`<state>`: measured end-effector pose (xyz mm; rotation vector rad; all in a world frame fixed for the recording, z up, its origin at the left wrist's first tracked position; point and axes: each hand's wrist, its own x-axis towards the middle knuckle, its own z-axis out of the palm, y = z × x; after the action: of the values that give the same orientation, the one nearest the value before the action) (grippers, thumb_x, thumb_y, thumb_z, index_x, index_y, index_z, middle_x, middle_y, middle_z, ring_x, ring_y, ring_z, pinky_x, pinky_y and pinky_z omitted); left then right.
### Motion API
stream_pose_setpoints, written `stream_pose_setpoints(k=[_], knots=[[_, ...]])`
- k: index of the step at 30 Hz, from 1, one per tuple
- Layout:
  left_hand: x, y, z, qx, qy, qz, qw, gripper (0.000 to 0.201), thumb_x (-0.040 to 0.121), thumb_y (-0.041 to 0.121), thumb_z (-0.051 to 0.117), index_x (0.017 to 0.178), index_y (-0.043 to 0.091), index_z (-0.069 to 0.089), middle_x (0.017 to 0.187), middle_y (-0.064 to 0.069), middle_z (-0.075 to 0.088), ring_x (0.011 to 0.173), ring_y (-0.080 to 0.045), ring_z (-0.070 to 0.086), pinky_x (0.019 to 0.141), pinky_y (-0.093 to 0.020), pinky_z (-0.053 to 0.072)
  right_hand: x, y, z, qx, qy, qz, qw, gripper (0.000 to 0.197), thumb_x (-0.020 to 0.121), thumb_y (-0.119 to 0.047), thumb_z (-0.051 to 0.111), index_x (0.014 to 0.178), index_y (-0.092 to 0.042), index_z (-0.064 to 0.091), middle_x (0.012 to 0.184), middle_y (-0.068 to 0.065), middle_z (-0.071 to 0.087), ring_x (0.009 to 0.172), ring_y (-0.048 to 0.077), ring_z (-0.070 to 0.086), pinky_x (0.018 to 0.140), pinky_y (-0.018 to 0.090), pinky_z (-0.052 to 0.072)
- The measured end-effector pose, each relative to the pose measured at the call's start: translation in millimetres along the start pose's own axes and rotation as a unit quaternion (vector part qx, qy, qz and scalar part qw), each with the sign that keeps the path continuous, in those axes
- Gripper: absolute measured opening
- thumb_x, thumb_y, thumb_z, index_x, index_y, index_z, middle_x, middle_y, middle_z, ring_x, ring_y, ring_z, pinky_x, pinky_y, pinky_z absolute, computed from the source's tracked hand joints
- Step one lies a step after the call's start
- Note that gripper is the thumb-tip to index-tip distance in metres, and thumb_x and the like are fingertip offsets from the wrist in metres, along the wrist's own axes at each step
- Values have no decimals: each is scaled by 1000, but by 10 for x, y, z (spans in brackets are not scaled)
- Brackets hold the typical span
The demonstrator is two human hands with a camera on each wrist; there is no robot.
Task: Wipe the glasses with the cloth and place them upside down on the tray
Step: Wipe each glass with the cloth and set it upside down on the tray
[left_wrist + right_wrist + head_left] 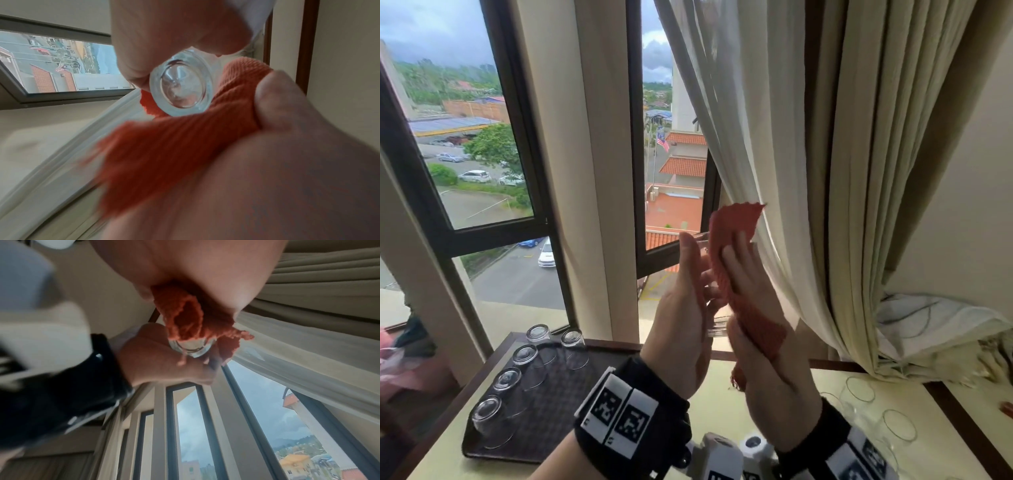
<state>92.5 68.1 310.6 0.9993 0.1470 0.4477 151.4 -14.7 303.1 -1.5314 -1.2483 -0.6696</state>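
Clear glass (717, 318): held up above the tabletop (722, 411), between both hands, thick base toward the wrists. Left hand (681, 325): fingers clamped on the glass. Right hand (760, 329): fingers pressing the orange cloth (736, 260) against the glass. Dark tray (558, 404), near left: six glasses (506, 380) upside down. Upright glasses (899, 425), near right.

Upper-floor hotel-type room, likely guest room. Tall dark-framed windows (482, 137) overlooking car park and orange-tiled roofs; heavy beige floor-length curtains (842, 171) with sheer lining; cream wood-edged worktop (722, 411) carrying dark woven rectangular tray (551, 421) of upturned clear drinking glasses (506, 380).
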Motion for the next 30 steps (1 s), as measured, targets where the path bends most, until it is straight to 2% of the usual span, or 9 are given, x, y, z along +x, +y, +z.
stream_pose_setpoints(k=[2,5,9,15,17,20,24,27,30], knots=[[14,80,-66,-5,-17,-15,1000,74,100,76,42,125,17,79,128,-17,76,125,-33,71,116,-54,47,-190,163,36,-22,-39,-77,996,57,117,-30,24,168,-22,0,177,-5,-8,163,26,8,129,41,14],[70,162,-153,41,-19,1,999,84,90,87,49,121,16,79,116,-20,77,105,-28,72,108,-58,55,-772,-146,-42,157,-26,174,972,54,108,-44,49,161,-40,37,160,13,48,114,70,52,97,73,47],[86,152,-174,73,-29,14,997,78,96,74,41,124,9,74,86,-7,73,75,-19,72,71,-38,61,-650,-245,-57,243,39,260,934,52,102,-33,53,154,-38,50,75,16,70,54,45,57,54,44,53],[77,90,-128,54,-37,43,997,72,101,77,41,121,20,80,124,-29,69,108,-31,62,113,-60,50,35,-199,54,96,40,94,990,50,114,-26,34,163,-19,36,150,21,54,136,33,56,121,33,39],[103,128,-166,35,-43,29,998,57,111,56,41,102,24,87,113,-19,79,108,-22,73,96,-38,62,115,81,233,-100,-17,-1,995,51,117,-34,14,158,-8,29,144,33,55,129,49,57,114,44,44],[167,208,-285,35,-42,12,998,58,110,50,41,94,17,86,91,-11,81,86,-23,79,84,-34,64,-304,94,270,-88,-114,42,989,52,113,-57,20,158,-36,33,164,-11,40,154,26,37,125,39,35],[183,286,-286,66,-10,29,997,78,93,82,44,119,17,76,109,-18,68,95,-36,66,99,-55,58,-741,-299,93,197,-19,205,958,46,106,-47,50,152,-46,49,151,7,60,89,21,59,93,51,59],[154,257,-261,60,-15,35,997,82,88,80,46,122,12,75,97,-8,61,79,-17,59,75,-35,56,-492,-259,84,259,27,270,927,49,108,-28,55,156,-27,49,132,-15,72,72,11,63,66,20,59],[129,216,-231,38,-33,13,999,87,93,84,50,129,9,73,110,-17,63,94,-32,65,95,-54,61,-270,-315,13,280,58,251,925,53,101,-33,54,149,-11,56,112,-16,78,96,1,73,84,14,55]])
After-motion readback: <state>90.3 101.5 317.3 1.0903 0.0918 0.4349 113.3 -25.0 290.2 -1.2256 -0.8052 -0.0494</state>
